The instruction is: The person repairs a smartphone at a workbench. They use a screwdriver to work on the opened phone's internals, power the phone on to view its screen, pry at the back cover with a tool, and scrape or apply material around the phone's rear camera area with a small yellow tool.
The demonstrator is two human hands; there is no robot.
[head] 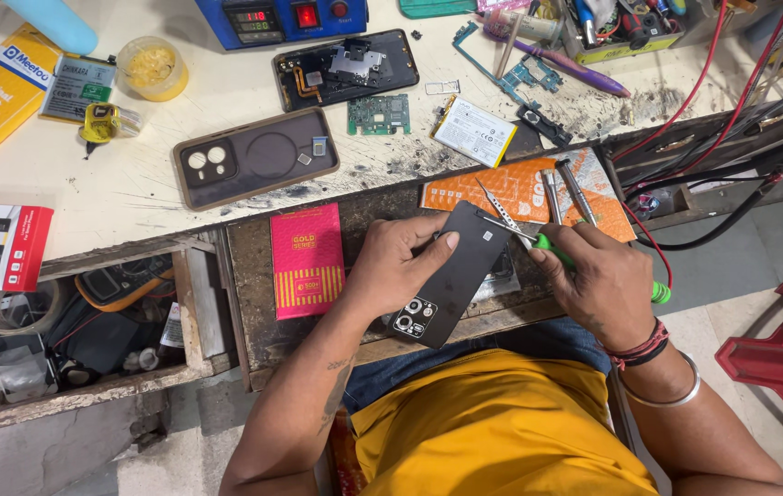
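- Black and glossy, a phone lies back-up on the pull-out wooden counter, camera cluster toward the person, just right of a pink card pack.
- Left hand lies spread over the phone's left edge, thumb pressing on the back panel.
- Right hand is closed around a green-handled screwdriver, its metal tip at the phone's upper right corner.
- Slim and rigid, the phone looks light but slippery and easily cracked; it seems best held by its long side edges, palm flat, never by the lenses.
- An orange mat with metal tools lies just beyond.
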